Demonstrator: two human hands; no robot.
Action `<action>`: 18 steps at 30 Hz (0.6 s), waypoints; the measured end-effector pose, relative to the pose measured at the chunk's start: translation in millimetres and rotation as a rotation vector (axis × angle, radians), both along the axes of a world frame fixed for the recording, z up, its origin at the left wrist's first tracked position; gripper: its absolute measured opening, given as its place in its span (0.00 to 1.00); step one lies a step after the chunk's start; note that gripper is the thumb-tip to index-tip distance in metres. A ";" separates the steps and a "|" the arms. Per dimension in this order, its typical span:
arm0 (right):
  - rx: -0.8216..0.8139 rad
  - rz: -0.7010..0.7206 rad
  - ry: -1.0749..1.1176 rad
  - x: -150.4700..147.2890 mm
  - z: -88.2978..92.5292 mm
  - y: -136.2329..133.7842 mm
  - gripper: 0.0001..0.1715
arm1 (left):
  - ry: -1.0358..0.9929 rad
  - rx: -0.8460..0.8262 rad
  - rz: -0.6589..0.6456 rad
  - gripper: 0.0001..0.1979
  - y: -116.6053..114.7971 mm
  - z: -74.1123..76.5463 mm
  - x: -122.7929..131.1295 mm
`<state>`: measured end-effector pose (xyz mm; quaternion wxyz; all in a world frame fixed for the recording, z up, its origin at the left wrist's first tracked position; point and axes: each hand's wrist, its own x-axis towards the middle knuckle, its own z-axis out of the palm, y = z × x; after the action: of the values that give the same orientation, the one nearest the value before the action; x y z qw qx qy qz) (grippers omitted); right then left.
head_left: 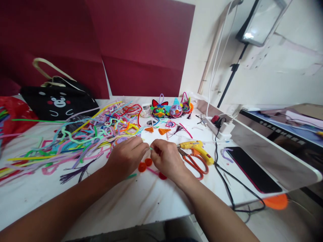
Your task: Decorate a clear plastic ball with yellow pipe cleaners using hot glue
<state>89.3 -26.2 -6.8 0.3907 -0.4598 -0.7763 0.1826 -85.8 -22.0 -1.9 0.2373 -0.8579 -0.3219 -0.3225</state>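
Observation:
Over the table, my left hand (127, 156) and my right hand (168, 158) meet with their fingers closed. A short bit of green pipe cleaner (151, 148) shows between their fingertips; the rest is hidden. Below the hands lie two orange-red fuzzy coils (142, 167), a pink pipe cleaner piece (152, 171) and a dark red coil (162, 176) partly behind my right hand. A green strip (131, 175) rests under my left wrist. Just right of my right hand are orange-handled scissors (198, 170) and a yellow glue gun (199, 149).
Tangled pipe cleaners (101, 129) cover the table's left side. Decorated fuzzy heads (159, 110) stand at the back. A black cord runs from the power strip (218, 129) past a phone (253, 169). A black bag (59, 102) sits back left; a lamp stand (230, 77) rises behind.

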 end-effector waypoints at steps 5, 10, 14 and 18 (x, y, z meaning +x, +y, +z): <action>-0.156 0.022 0.241 -0.6 -3.1 2.6 0.08 | -0.013 -0.011 0.022 0.15 -0.4 -0.8 -0.1; -0.370 0.043 0.493 -4.9 -5.6 5.9 0.02 | -0.163 -0.048 -0.010 0.11 -0.6 -0.1 1.5; -0.487 0.053 0.682 -8.8 -3.0 5.3 0.03 | -0.300 -0.137 0.011 0.10 -2.2 2.5 4.5; -0.594 0.045 0.824 -11.7 4.6 1.7 0.05 | -0.384 -0.197 0.036 0.09 -5.5 5.3 7.3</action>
<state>77.6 -24.5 -2.2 0.5129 -0.4241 -0.4818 0.5700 -78.5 -27.5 3.3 0.0926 -0.7938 -0.4065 -0.4428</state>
